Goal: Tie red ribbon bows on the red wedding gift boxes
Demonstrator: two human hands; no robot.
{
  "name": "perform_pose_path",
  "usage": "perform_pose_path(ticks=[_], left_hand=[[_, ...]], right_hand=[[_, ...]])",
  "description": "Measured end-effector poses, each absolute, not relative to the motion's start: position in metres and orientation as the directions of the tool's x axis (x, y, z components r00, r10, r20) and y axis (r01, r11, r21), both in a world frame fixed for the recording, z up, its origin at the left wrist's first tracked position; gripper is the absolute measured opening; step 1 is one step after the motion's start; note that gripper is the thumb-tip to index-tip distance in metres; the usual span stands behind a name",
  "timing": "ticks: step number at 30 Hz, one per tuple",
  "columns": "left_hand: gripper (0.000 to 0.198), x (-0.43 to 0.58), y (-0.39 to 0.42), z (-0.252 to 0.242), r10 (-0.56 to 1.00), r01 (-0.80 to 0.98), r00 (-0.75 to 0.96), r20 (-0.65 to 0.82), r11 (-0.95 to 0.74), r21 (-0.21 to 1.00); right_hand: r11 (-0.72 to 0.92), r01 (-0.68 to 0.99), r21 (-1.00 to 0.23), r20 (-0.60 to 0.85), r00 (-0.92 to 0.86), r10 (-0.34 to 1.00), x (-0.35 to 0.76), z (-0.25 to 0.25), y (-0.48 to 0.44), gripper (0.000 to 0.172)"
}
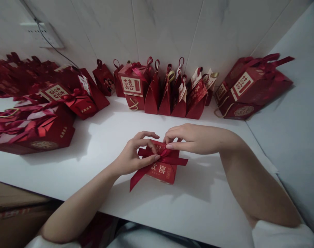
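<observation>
A small red gift box (167,175) with gold characters lies on the white table in front of me. A dark red satin ribbon (176,161) crosses its top, knotted or looped near the middle, one tail hanging toward the near left and another pointing right. My left hand (134,153) pinches the ribbon by the knot between thumb and forefinger. From the far right side of the box, my right hand (187,137) has thumb and fingertips closed on the ribbon just above the knot. Its fingers partly cover the box's far end.
Several red triangular boxes (164,100) with loops line the wall, beside a larger red box (133,86). Another big box (247,89) stands at the right. At the left, an open red box (48,134) holds ribboned boxes. A cable (53,44) hangs from a wall socket (44,36).
</observation>
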State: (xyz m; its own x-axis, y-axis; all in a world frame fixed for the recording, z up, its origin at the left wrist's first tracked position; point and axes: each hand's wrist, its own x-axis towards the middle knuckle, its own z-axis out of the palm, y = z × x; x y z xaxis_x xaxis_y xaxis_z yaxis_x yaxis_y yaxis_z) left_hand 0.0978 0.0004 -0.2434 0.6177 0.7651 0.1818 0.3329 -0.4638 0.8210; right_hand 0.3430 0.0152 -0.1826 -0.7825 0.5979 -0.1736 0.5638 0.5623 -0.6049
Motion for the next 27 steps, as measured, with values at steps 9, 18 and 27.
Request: perform_pose_path(ticks=[9,18,27], left_hand=[[0.015,0.096,0.002,-0.247,0.717,0.298,0.675,0.175,-0.482,0.824],[0.135,0.09,0.017,-0.275,0.494,0.006,0.759,0.424,-0.657,0.754],[0.144,0.105,0.031,-0.312,0.613,0.019,0.728,0.307,-0.465,0.885]], right_hand=[[0.567,0.559,-0.605,-0.205,-0.797,0.568,0.343,-0.187,0.024,0.034],[0.459,0.637,-0.619,-0.014,-0.594,0.804,0.36,-0.159,-0.003,0.03],[0.432,0.566,-0.702,0.103,-0.519,0.848,0.374,-0.16,0.005,0.03]])
